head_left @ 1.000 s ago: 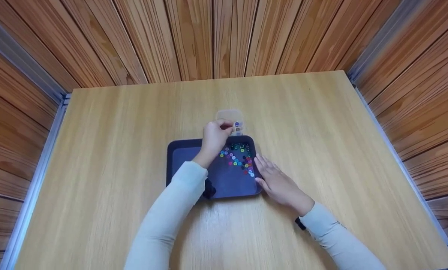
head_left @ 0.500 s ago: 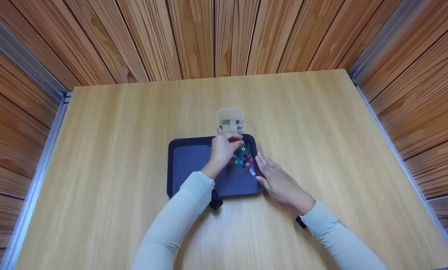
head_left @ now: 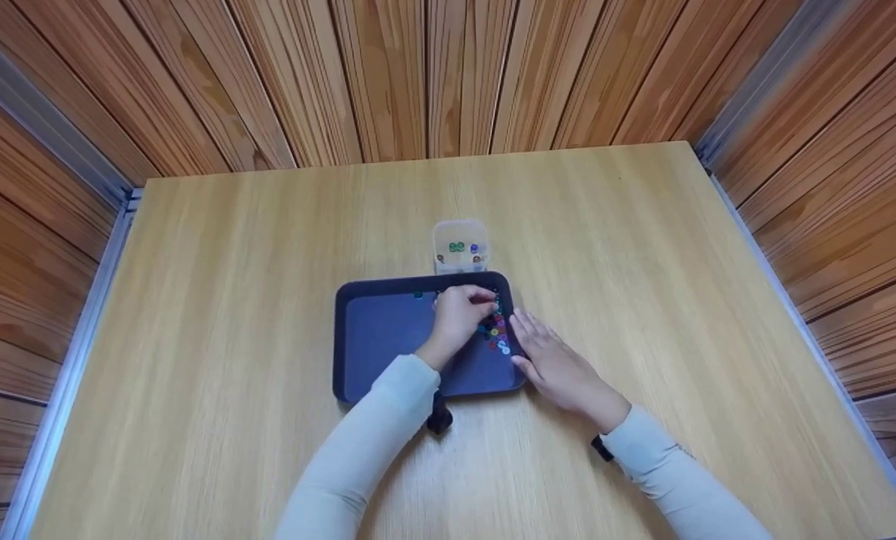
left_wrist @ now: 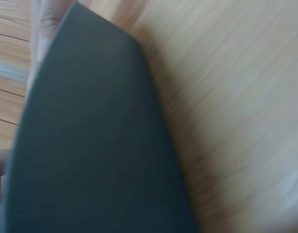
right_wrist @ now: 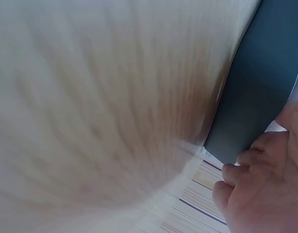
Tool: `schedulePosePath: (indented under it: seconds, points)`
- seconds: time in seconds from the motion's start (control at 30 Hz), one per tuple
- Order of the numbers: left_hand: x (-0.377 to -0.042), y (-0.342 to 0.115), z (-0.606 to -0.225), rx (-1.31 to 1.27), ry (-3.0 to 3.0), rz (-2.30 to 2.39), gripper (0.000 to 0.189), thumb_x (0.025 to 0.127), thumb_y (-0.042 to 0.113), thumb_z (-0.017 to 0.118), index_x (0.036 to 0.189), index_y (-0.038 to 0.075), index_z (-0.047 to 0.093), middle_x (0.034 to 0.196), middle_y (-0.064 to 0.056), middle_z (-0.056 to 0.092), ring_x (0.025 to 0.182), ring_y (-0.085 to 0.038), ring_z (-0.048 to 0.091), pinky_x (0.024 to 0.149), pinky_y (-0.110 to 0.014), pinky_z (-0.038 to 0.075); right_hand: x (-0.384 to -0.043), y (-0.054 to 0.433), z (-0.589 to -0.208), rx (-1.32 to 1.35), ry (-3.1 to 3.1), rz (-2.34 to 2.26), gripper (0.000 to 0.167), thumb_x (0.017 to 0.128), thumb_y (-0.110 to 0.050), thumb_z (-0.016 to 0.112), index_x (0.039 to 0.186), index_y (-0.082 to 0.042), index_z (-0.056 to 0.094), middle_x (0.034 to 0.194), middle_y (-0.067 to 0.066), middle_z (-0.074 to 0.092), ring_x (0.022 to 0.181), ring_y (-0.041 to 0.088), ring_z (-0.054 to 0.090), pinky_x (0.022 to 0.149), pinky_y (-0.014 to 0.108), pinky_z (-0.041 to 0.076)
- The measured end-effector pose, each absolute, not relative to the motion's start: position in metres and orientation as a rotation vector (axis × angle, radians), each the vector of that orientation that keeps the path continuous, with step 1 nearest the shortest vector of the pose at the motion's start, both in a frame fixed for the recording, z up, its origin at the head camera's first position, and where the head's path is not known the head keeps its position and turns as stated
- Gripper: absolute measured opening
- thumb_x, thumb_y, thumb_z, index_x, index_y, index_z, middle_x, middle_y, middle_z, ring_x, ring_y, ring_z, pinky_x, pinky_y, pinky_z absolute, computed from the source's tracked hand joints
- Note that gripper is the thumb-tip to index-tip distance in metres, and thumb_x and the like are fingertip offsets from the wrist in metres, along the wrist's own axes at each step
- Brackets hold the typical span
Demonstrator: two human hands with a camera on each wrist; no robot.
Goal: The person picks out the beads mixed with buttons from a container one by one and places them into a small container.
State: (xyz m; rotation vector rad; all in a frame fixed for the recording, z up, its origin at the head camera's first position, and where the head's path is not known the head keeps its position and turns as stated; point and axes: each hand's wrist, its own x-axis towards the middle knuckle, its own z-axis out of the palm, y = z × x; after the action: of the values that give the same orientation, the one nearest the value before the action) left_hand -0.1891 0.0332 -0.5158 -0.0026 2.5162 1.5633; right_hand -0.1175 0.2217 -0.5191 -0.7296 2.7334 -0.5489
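A dark blue rectangular tray (head_left: 395, 337) holds several small, round, colourful beads (head_left: 496, 334) along its right side. My left hand (head_left: 456, 319) reaches over them, index finger and thumb extended slightly apart near the right wall; nothing shows between them. It hides part of the beads. Against the tray's right outer side rests my right hand (head_left: 560, 371), fingers straight. The right wrist view shows this hand (right_wrist: 260, 184) beside the tray wall (right_wrist: 255, 82). Behind the tray stands a small clear plastic box (head_left: 460, 232) with a few green, blue and brown beads inside.
The light wooden table (head_left: 215, 300) extends around the tray on all sides. Wood-plank panels (head_left: 388, 82) with metal frame rails (head_left: 73, 360) surround it. One dark green bead (head_left: 418, 295) lies apart at the tray's back wall.
My left hand has moved from above the clear box back toward me and right, over the beads in the tray. Green beads in the box have come into sight. My right hand stays put.
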Motion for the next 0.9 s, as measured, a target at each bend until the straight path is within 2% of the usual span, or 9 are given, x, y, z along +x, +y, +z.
schedulePosePath:
  seconds: [0.07,0.17,0.73,0.8,0.9]
  points:
    - [-0.189,0.035,-0.518,0.011,2.532,1.550,0.014,0.089,0.013,0.074,0.102,0.010,0.078,0.104,-0.005,0.077,0.101,-0.019,0.070,0.100,-0.036,0.050,-0.118,0.221,-0.518,-0.731,2.734,-0.549,0.062,0.108,-0.030,0.037,0.156,0.002,0.014,0.165,0.020,0.012,0.154,0.037,0.013,0.124,0.053,0.016]
    - [-0.189,0.036,-0.522,0.036,2.533,1.558,0.015,0.088,0.010,0.074,0.103,0.006,0.078,0.105,-0.008,0.077,0.099,-0.020,0.070,0.090,-0.032,0.056,-0.117,0.221,-0.517,-0.741,2.739,-0.543,0.061,0.108,-0.029,0.037,0.156,0.003,0.015,0.165,0.021,0.013,0.153,0.037,0.014,0.124,0.053,0.018]
    - [-0.188,0.047,-0.528,0.058,2.564,1.463,0.018,0.088,0.005,0.072,0.105,0.006,0.077,0.106,-0.009,0.077,0.102,-0.020,0.071,0.091,-0.030,0.056,-0.115,0.222,-0.518,-0.741,2.751,-0.532,0.061,0.108,-0.029,0.037,0.156,0.003,0.016,0.165,0.021,0.015,0.153,0.037,0.016,0.124,0.052,0.019]
    - [-0.187,0.049,-0.528,0.075,2.585,1.432,0.018,0.088,0.004,0.072,0.105,0.006,0.077,0.106,-0.009,0.077,0.104,-0.020,0.071,0.097,-0.032,0.054,-0.116,0.222,-0.518,-0.750,2.754,-0.539,0.061,0.108,-0.029,0.037,0.156,0.003,0.016,0.165,0.022,0.015,0.153,0.038,0.017,0.123,0.053,0.019]
    - [-0.187,0.049,-0.527,0.114,2.617,1.378,0.017,0.088,0.003,0.071,0.104,0.006,0.077,0.106,-0.008,0.077,0.108,-0.021,0.070,0.115,-0.042,0.040,-0.116,0.222,-0.518,-0.747,2.757,-0.545,0.061,0.108,-0.028,0.038,0.156,0.003,0.016,0.165,0.022,0.015,0.153,0.037,0.017,0.124,0.053,0.019]
